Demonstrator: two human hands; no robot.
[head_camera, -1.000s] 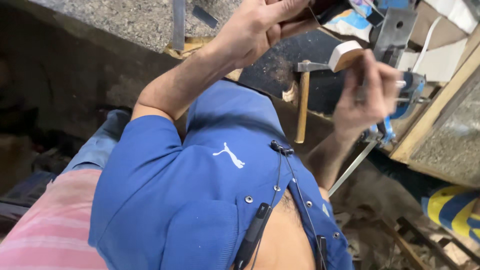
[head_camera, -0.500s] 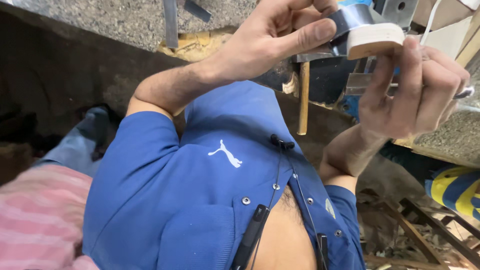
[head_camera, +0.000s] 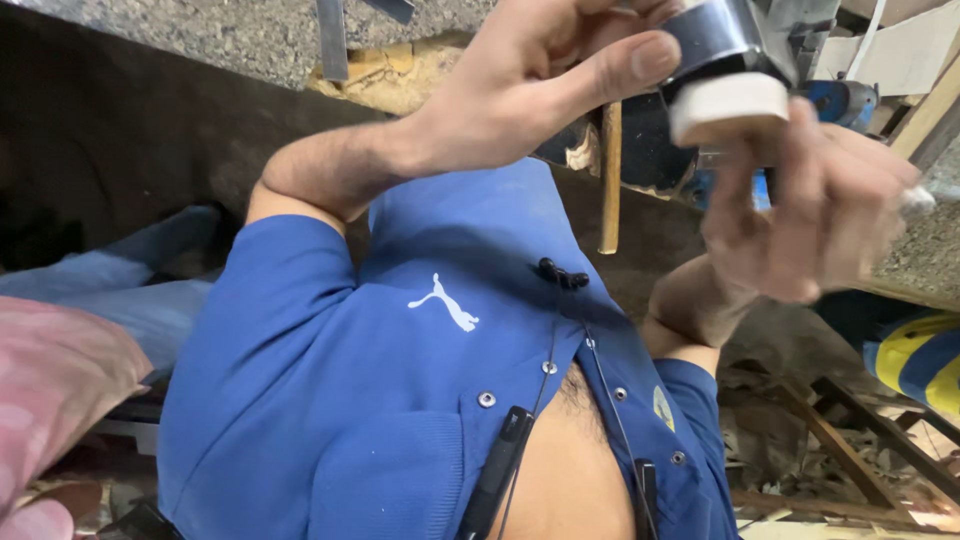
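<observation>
Tape roll (head_camera: 722, 40), dark and glossy with a pale block (head_camera: 730, 105) just beneath it, is pinched by the left hand (head_camera: 540, 85) while the blurred right hand (head_camera: 810, 220) curls around below; it looks light, rigid and slick, best gripped across its rim.

Pretty cramped up there tbh. Both hands, left hand (head_camera: 540, 85) and right hand (head_camera: 810, 215), crowd around the dark roll (head_camera: 720, 40) and white block (head_camera: 728, 105), barely any gap between them. A wooden hammer handle (head_camera: 610, 175) hangs right behind. Only open room is down low, over the blue shirt (head_camera: 400, 380). Wood scraps (head_camera: 850, 470) clutter the floor off to the side.
</observation>
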